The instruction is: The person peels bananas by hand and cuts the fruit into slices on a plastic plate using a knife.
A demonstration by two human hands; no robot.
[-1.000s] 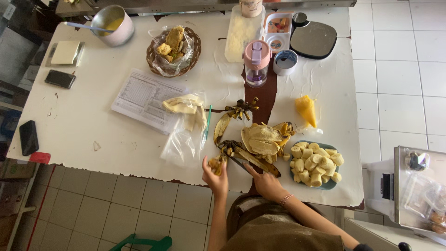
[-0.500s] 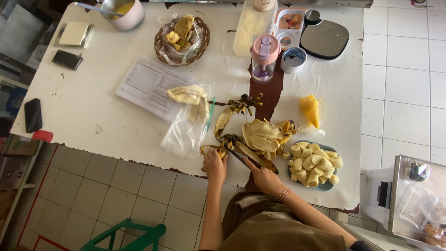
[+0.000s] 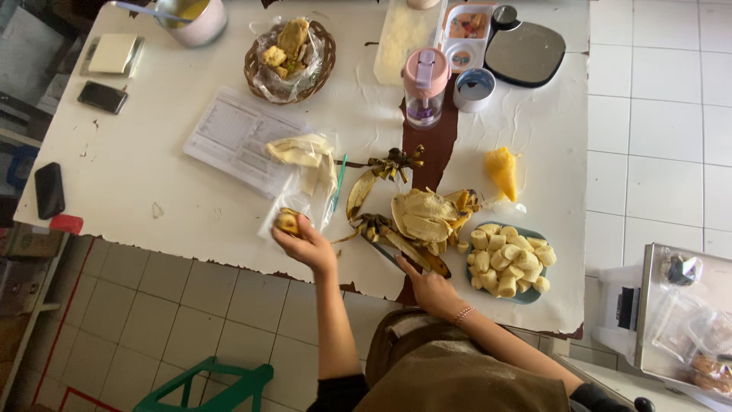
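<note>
- Left hand [image 3: 306,244] clenching a small yellowish banana piece [image 3: 287,223] in its grip, hovering at the edge of a clear plastic bag [image 3: 309,200] near the front of the white table [image 3: 137,183].
- Right hand [image 3: 428,288] resting at the table's front edge, fingers reaching onto a dark knife [image 3: 389,254]; whether the grip is closing around it cannot be told.
- Lying just beyond the right hand: a heap of banana peels [image 3: 423,217] and blackened stems.
- Sitting just right of the peels: a teal plate [image 3: 526,296] piled with peeled banana chunks [image 3: 507,258].
- Standing further back: a pink-lidded blender cup [image 3: 425,88], a woven basket [image 3: 258,75] with wrapped food, a printed sheet [image 3: 232,137] and a black scale [image 3: 526,52].
</note>
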